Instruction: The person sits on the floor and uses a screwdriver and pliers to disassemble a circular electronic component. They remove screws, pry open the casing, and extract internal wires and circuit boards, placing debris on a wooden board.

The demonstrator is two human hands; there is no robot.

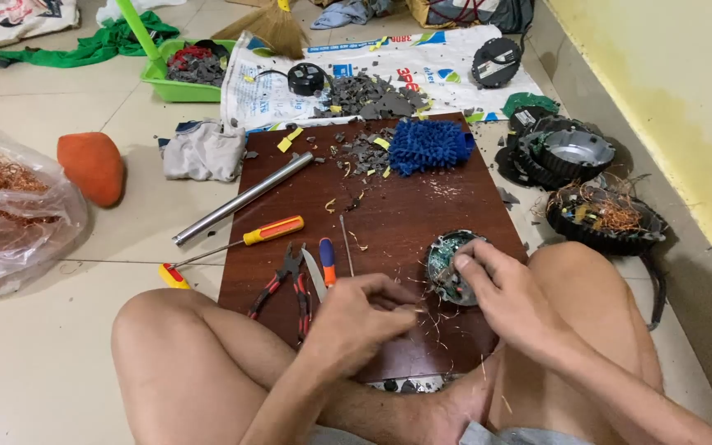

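I sit on the floor with a dark brown wooden board between my knees. My right hand rests on a round green circuit part at the board's right side, fingers pressing on its top. My left hand is closed, pinching thin copper wire strands near that part. Just left of my left hand lie red-handled pliers, a small blue and orange screwdriver and a thin metal rod.
On the board: a steel tube, an orange-handled screwdriver, a blue fuzzy cloth, grey scraps. Around it: a bag of copper wire, orange lump, green tray, black round motor housings by the wall.
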